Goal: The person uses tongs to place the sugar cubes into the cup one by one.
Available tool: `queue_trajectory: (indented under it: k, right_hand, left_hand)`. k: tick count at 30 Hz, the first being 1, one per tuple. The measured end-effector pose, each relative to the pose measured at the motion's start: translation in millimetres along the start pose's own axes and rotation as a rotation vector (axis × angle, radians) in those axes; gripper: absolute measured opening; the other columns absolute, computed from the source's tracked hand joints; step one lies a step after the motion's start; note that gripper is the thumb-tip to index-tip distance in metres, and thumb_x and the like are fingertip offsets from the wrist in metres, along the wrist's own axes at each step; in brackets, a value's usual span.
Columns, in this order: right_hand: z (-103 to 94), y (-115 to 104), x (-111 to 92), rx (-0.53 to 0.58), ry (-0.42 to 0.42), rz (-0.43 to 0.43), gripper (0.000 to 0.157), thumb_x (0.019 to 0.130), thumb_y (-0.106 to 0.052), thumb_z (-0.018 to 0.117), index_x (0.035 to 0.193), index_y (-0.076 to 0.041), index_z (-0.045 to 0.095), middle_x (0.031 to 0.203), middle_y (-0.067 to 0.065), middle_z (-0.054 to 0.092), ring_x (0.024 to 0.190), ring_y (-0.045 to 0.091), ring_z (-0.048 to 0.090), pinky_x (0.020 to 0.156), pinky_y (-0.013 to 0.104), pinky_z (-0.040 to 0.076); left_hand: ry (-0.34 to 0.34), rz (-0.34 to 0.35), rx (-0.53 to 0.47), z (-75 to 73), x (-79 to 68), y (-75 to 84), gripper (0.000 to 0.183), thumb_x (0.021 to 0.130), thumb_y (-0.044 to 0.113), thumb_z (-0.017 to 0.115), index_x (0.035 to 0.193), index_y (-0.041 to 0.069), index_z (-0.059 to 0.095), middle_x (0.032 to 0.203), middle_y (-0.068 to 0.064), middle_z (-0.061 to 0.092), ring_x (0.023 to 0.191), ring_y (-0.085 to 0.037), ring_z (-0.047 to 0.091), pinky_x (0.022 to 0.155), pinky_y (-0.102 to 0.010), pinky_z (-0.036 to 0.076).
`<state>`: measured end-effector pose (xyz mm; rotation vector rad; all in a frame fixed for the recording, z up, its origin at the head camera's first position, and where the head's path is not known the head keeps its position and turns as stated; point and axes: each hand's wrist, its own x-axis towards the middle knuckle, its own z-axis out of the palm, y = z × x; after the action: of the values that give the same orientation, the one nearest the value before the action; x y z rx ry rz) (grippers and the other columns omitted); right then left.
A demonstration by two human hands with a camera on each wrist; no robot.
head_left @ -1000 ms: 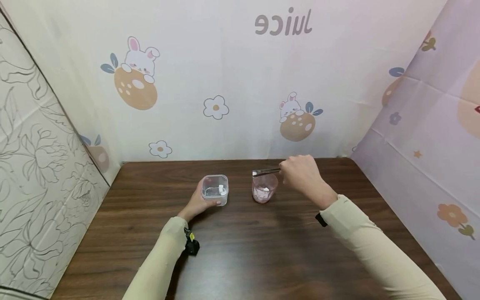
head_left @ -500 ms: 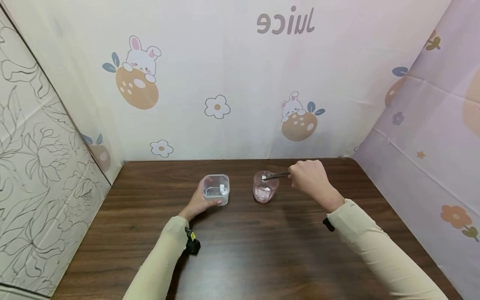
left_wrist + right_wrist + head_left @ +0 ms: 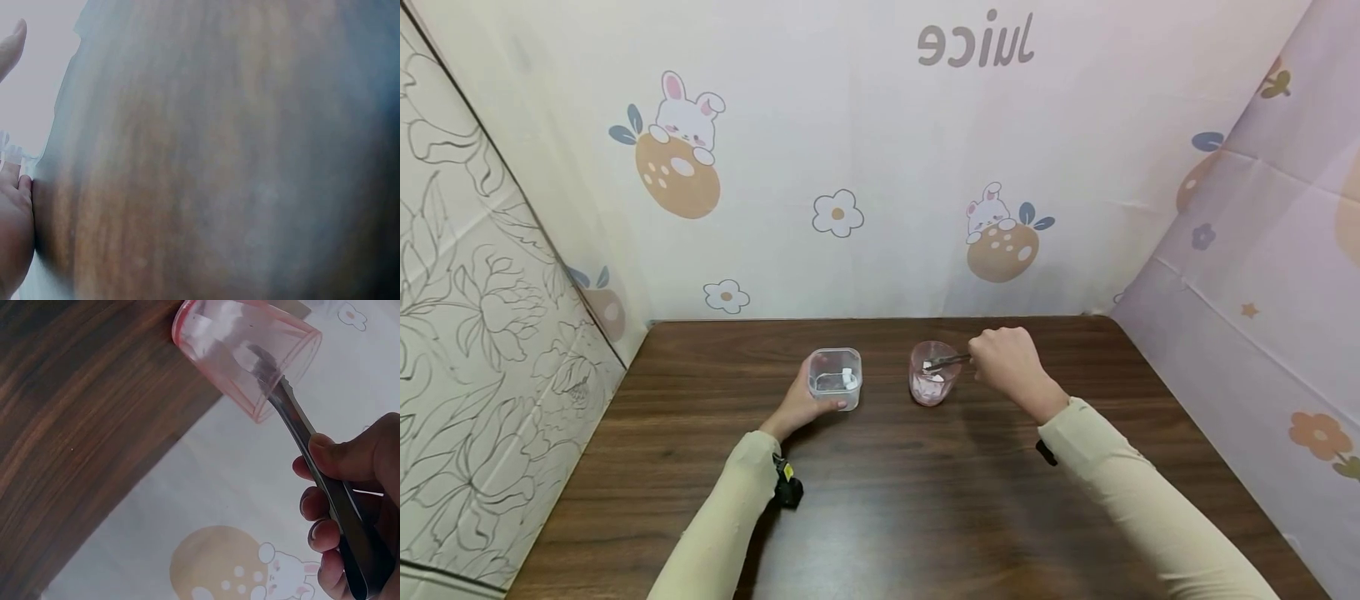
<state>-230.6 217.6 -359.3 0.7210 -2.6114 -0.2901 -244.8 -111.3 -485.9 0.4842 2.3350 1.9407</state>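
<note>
My left hand [image 3: 796, 406] holds a clear square plastic container [image 3: 835, 360] from its left side, thumb across the front. A few small white cubes [image 3: 848, 379] lie inside it. To its right stands a pink transparent cup [image 3: 934, 392] with several white pieces in the bottom. My right hand [image 3: 1009, 367] grips metal tongs [image 3: 306, 437] from the right. Their tips reach down past the rim into the cup, with a white piece at them in the head view. In the right wrist view, thumb and fingers close around the tongs' arms.
A dark wooden table [image 3: 910, 508] bears both vessels near its back edge. Behind it hangs a pale patterned cloth [image 3: 760, 167], with further cloth panels at left and right. A black wrist device [image 3: 788, 485] is on the left sleeve.
The tongs, held by the right hand, have moved from above the cup's left rim down into the cup. My left hand and the container stay in place.
</note>
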Motion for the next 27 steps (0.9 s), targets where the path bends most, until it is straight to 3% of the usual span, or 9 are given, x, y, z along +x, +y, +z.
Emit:
queue_trajectory:
  k: [10, 17, 27]
  right_hand:
    - [7.4, -2.4, 2.3, -0.008, -0.014, -0.015, 0.025, 0.055, -0.011, 0.082, 0.052, -0.013, 0.057, 0.049, 0.002, 0.052, 0.039, 0.018, 0.043, 0.036, 0.039, 0.040]
    - [6.7, -2.6, 0.9, -0.015, -0.001, -0.022, 0.026, 0.054, -0.013, 0.083, 0.053, -0.013, 0.058, 0.050, 0.003, 0.053, 0.039, 0.020, 0.045, 0.036, 0.039, 0.041]
    - [-1.7, 0.8, -1.1, -0.014, 0.028, -0.004, 0.029, 0.063, -0.010, 0.080, 0.049, -0.014, 0.054, 0.047, 0.002, 0.047, 0.038, 0.018, 0.043, 0.035, 0.038, 0.039]
  left_hand:
    - [0.049, -0.011, 0.024, 2.4, 11.2, -34.2, 0.102, 0.066, 0.000, 0.084, 0.147, 0.003, 0.023, 0.141, -0.023, 0.039, 0.125, -0.039, 0.040, 0.106, -0.051, 0.028]
    - [0.052, -0.007, 0.031, 3.2, 11.7, -35.6, 0.101, 0.066, 0.002, 0.085, 0.146, 0.005, 0.024, 0.141, -0.020, 0.040, 0.125, -0.035, 0.041, 0.106, -0.049, 0.030]
    - [0.050, 0.024, -0.010, 4.0, 9.9, -35.4, 0.102, 0.066, -0.002, 0.084, 0.147, 0.001, 0.022, 0.141, -0.025, 0.037, 0.125, -0.041, 0.039, 0.106, -0.053, 0.028]
